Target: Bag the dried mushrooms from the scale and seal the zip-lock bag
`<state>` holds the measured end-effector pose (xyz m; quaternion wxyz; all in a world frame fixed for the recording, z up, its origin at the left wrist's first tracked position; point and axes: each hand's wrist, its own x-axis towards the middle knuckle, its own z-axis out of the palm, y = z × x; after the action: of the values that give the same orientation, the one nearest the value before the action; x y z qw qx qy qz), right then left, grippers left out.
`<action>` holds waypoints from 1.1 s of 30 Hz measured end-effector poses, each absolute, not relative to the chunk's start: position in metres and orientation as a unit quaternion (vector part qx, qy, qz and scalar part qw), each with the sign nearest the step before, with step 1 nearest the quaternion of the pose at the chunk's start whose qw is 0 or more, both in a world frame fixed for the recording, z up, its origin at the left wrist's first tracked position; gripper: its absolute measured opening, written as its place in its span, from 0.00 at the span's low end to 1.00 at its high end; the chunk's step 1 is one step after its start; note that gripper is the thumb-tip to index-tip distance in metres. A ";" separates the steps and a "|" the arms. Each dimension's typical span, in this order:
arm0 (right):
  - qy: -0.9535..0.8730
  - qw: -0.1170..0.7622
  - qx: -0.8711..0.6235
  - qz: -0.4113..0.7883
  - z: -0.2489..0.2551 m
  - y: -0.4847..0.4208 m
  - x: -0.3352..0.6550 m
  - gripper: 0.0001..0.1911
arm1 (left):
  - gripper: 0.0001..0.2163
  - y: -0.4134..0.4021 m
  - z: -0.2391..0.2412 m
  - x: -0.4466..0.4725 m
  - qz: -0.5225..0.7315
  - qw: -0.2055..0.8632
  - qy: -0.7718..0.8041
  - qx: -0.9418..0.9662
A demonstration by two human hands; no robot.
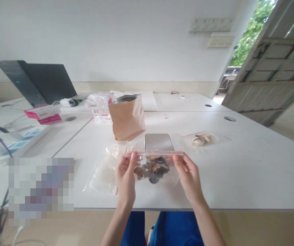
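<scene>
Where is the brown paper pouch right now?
In the head view the brown paper pouch stands upright on the white table, left of centre, just behind and left of the phone.

A single head-worn view looks forward and down from the seated person's eye level, close over the near edge of the white tabletop [239, 164]. It faces the far wall [111, 41], with what seems an open doorway [249, 37] at right.

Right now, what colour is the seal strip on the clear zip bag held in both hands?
Red/pink, along the clear zip bag's top edge; head view.
</scene>
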<state>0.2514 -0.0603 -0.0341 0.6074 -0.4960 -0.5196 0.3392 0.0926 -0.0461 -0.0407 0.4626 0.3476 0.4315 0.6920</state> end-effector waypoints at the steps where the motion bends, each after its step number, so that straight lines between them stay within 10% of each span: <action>1: -0.517 0.607 -0.499 0.340 -0.035 -0.060 0.250 0.15 | 0.13 -0.046 -0.041 0.094 0.685 0.471 0.434 0.348; 33: -0.432 0.660 -0.561 0.252 -0.066 -0.058 0.254 0.17 | 0.14 -0.044 -0.063 0.095 0.631 0.313 0.512 0.492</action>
<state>0.2536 -0.0580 -0.0662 0.6600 -0.5609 -0.4319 0.2515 0.0947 -0.0437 -0.0632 0.3126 0.4920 0.5117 0.6312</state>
